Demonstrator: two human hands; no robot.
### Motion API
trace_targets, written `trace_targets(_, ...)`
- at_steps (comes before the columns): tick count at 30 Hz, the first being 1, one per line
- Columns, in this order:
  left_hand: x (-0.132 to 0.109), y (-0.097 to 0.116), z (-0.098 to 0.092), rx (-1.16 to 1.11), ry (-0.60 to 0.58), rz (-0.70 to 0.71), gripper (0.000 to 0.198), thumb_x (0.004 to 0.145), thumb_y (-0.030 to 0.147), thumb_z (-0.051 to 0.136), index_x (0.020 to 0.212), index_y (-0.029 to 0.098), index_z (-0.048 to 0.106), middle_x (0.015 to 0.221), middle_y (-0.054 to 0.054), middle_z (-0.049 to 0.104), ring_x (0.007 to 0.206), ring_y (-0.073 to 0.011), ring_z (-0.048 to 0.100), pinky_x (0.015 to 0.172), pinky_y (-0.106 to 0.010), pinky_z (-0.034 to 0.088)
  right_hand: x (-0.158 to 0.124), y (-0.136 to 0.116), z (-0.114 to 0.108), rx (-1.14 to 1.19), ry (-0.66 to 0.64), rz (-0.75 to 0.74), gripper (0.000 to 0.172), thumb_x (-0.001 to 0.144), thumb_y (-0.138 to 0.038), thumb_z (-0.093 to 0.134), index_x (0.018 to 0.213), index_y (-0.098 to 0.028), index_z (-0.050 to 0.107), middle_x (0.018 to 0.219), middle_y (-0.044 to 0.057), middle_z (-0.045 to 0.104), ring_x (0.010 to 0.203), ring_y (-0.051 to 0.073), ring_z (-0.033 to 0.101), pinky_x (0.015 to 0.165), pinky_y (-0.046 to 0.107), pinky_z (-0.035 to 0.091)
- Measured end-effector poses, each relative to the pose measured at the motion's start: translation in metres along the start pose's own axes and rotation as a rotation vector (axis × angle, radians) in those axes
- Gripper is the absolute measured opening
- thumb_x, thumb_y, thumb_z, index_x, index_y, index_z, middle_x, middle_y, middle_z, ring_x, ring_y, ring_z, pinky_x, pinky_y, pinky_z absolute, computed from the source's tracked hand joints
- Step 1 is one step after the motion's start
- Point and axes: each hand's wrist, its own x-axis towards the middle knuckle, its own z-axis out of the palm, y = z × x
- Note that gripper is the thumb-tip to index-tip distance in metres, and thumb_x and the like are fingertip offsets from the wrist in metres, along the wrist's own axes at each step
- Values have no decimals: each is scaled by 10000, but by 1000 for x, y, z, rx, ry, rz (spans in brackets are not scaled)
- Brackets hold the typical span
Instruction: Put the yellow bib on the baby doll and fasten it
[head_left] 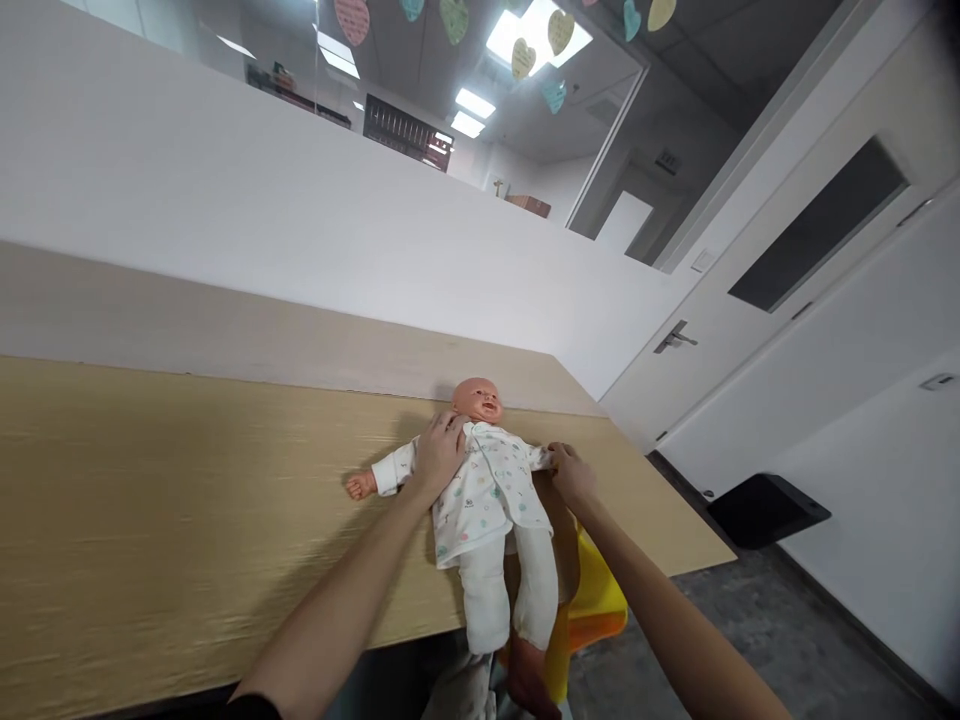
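Note:
A baby doll (487,490) in a white printed top and white trousers lies on its back on the wooden table (150,500), head towards the wall, legs over the near edge. My left hand (440,452) rests on the doll's shoulder and chest, its fingers curled onto the cloth near the collar. My right hand (571,473) is closed on the doll's sleeve at its other arm. The doll's bare hand (358,487) sticks out to the left.
A yellow and orange chair (592,605) stands below the table edge by the doll's legs. A white wall runs behind the table. A white door with a handle (675,338) is at right, a dark mat (769,508) on the grey floor.

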Motion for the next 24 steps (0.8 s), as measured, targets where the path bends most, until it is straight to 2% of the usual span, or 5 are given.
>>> trace_targets(6,2,2,-3,-53,43,27,282,907,112,450,1103,188,639,1049,-76,616,999,-209,584,894,-327,477,-25,20,-24,61,56,20,450,854,-189,523,1303,-166,536,1290,112,588,1107,234,592,826,293,437)
trace_targets(11,4,10,-12,-106,67,35,286,903,106,436,1085,178,644,1065,-91,620,1025,-218,582,940,-344,458,-77,46,-69,306,-3,93,291,829,-313,567,1074,-185,657,1070,62,703,958,210,651,808,294,457)
trace_targets(16,8,27,-30,-222,151,67,270,907,130,445,1066,186,656,1029,-73,651,997,-200,606,894,-320,477,-147,63,-117,466,-50,79,307,828,-440,586,1043,-238,673,979,19,715,875,184,657,784,274,465)
trace_targets(20,-5,58,-62,-389,245,-6,212,901,151,480,1006,178,662,948,-54,667,874,-162,620,729,-248,489,-194,68,-145,521,-8,70,364,862,-537,563,1077,-262,664,966,12,703,815,160,638,667,240,451)
trace_targets(24,-61,104,-121,-547,223,-79,140,874,165,536,840,185,670,798,-16,653,754,-141,601,697,-240,465,-223,67,-160,573,27,43,378,850,-566,598,1085,-279,672,962,5,681,802,145,606,658,231,436)
